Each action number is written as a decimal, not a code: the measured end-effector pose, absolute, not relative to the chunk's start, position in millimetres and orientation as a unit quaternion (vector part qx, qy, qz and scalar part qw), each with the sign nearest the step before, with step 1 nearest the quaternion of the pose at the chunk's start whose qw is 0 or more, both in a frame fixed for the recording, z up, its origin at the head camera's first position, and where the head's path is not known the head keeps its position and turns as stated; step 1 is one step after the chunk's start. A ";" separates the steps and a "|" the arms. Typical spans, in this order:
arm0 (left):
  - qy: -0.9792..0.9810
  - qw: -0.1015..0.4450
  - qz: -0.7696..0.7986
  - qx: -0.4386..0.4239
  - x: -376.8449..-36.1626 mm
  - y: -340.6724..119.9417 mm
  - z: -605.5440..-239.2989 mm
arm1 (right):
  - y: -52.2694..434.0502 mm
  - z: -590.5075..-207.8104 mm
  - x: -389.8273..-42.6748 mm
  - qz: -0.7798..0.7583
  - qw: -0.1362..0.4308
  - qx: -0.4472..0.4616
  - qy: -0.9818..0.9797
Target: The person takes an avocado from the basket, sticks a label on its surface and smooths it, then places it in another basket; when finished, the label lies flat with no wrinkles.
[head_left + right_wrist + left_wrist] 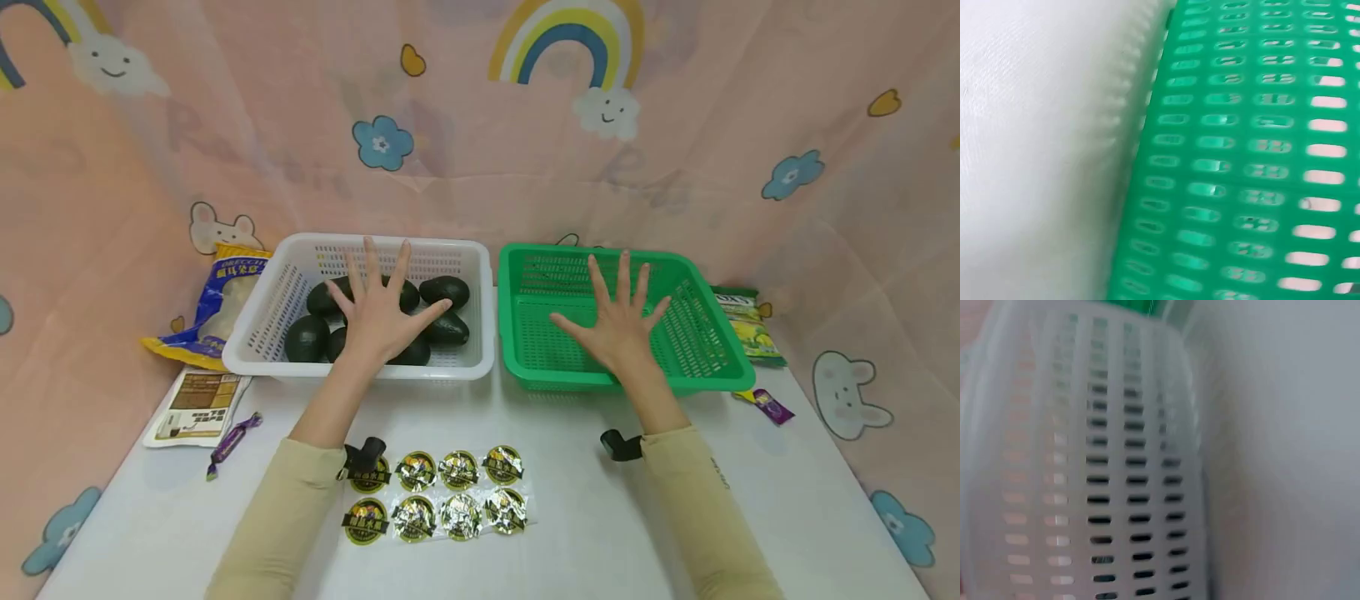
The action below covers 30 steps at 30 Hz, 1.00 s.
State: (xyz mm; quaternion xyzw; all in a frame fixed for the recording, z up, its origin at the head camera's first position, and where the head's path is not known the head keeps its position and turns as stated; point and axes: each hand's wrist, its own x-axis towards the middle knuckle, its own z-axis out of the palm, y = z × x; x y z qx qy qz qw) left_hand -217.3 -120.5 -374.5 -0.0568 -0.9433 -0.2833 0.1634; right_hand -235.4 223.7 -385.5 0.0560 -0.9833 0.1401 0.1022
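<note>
My left hand [380, 321], fingers spread wide, hovers over the white basket [244, 342], which holds several dark green avocados [444, 292]; the hand and forearm hide some of them. Over the green basket [525, 333] my right hand [619, 329] is spread in the same way, holding nothing. That basket has no contents showing. The left wrist view is filled by the white basket's slotted side [1110, 481], dark shapes behind its slots. In the right wrist view the green basket's slotted wall [1210, 181] stands beside the white tabletop [1035, 156].
A sheet of round gold-and-black stickers [459, 471] lies in front. On the left are a blue-and-yellow pasta bag [225, 292], a white-and-brown packet [201, 408] and a purple-wrapped candy [234, 444]. At right are a green snack packet [750, 325] and a small purple packet [772, 407].
</note>
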 end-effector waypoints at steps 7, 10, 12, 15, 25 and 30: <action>-0.708 0.020 -0.693 -0.132 -133.4 -107.5 -392.4 | 196.7 -337.8 -234.3 0.259 0.016 0.257 -0.931; -0.686 -0.092 -0.721 -0.046 -112.6 -111.2 -408.8 | 168.8 -305.7 -242.0 0.284 -0.034 0.328 -0.900; -0.668 -0.123 -0.734 0.006 -109.1 -114.7 -416.9 | 145.8 -286.2 -249.7 0.291 -0.078 0.365 -0.881; -0.631 -0.125 -0.764 0.045 -113.9 -118.3 -423.0 | 110.6 -268.4 -264.5 0.281 -0.143 0.415 -0.853; -0.608 -0.124 -0.782 0.064 -119.4 -122.8 -426.0 | 21.2 -290.4 -299.6 0.248 -0.364 0.446 -0.779; -0.620 -0.133 -0.771 0.055 -112.2 -124.7 -426.6 | 1.3 -305.6 -308.5 0.208 -0.420 0.418 -0.778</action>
